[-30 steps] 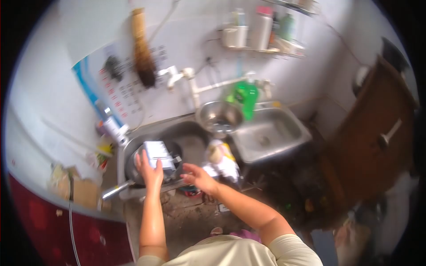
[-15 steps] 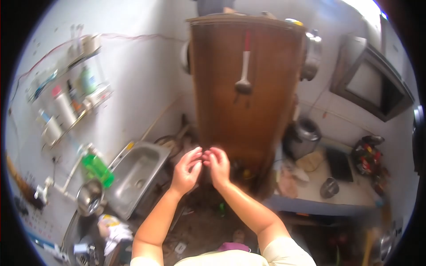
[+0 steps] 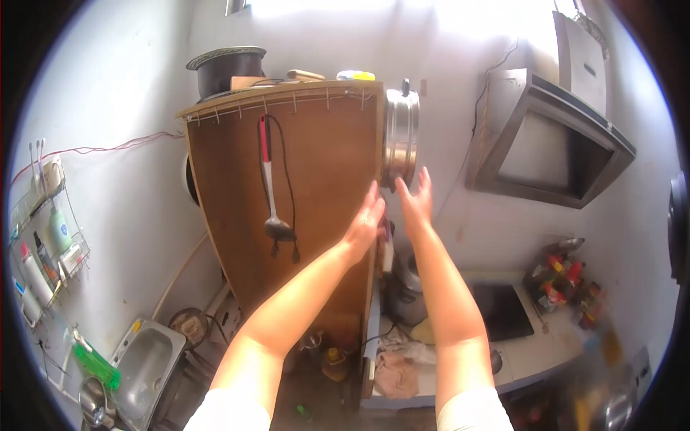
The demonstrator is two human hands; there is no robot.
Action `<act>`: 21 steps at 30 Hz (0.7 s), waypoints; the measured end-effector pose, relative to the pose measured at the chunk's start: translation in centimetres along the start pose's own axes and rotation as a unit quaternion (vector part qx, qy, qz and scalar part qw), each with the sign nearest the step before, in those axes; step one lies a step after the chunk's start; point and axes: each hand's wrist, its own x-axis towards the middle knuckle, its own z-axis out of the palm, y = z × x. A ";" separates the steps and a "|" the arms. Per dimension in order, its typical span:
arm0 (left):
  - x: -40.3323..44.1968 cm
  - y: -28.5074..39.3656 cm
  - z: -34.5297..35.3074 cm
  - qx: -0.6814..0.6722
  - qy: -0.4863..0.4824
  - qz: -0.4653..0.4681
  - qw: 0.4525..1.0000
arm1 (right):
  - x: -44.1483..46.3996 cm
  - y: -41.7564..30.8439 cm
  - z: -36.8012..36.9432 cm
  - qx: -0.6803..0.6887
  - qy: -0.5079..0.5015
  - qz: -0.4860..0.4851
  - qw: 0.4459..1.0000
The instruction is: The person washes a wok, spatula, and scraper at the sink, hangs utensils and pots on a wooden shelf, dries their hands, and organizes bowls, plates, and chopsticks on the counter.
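My left hand (image 3: 364, 224) is raised at the right edge of the brown wooden cabinet (image 3: 323, 165), its fingers stretched out and holding nothing. To its right my right hand (image 3: 417, 202) reaches up with thumb and fingers apart. Just above both hands, a shiny steel pot (image 3: 402, 136) hangs sideways against the cabinet's right side. My right hand is close to the pot's lower end; whether the fingertips touch it I cannot tell. A ladle (image 3: 277, 228) with a red and white handle hangs on the cabinet's front panel, left of my hands.
On top of the cabinet stands a dark pot (image 3: 230, 72). A range hood (image 3: 553, 144) juts from the wall at right, above a counter (image 3: 528, 359) with a cloth (image 3: 397, 373) on it. At lower left are a steel sink (image 3: 147, 366) and a green bottle (image 3: 95, 365).
Both hands have risen and moved right, from low before the cabinet to its right edge near the steel pot. The view has turned up and right. Both hands remain without anything held.
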 end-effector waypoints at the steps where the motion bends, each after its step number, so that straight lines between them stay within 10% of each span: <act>1: 1.7 0.0 0.1 -0.006 0.016 -0.001 1.000 | 1.0 -0.4 0.1 0.009 -0.015 0.015 1.000; 21: 8.2 4.0 1.6 -0.054 0.024 -0.033 0.998 | 7.1 -1.3 1.6 0.242 0.083 0.077 0.964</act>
